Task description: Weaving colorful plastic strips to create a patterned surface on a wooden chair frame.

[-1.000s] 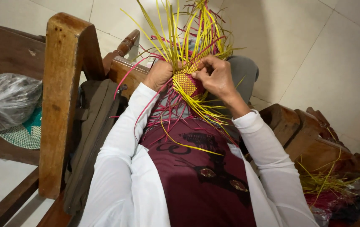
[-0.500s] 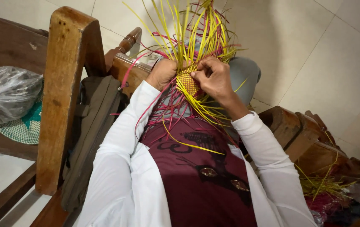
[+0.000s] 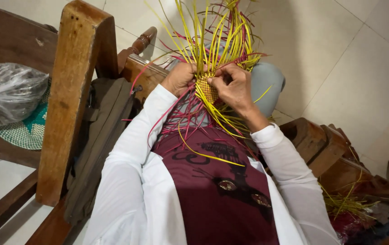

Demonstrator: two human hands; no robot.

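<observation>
Between the left hand (image 3: 179, 78) and right hand (image 3: 234, 87), both pinched tight on it above the lap, sits a small woven patch of yellow and pink strips (image 3: 207, 89). Only this little bit looks woven; many long loose yellow and pink strips (image 3: 212, 36) stick out, so I think most is left

Loose yellow and red strips (image 3: 212, 41) fan out above and below the woven patch (image 3: 207, 88), crowding all approach from the front. The wooden chair post (image 3: 69, 100) and brown bag (image 3: 97, 136) block the left side; the wooden armrest (image 3: 321, 145) hems the right. Bare floor tiles (image 3: 348, 59) lie open beyond the knees.
</observation>
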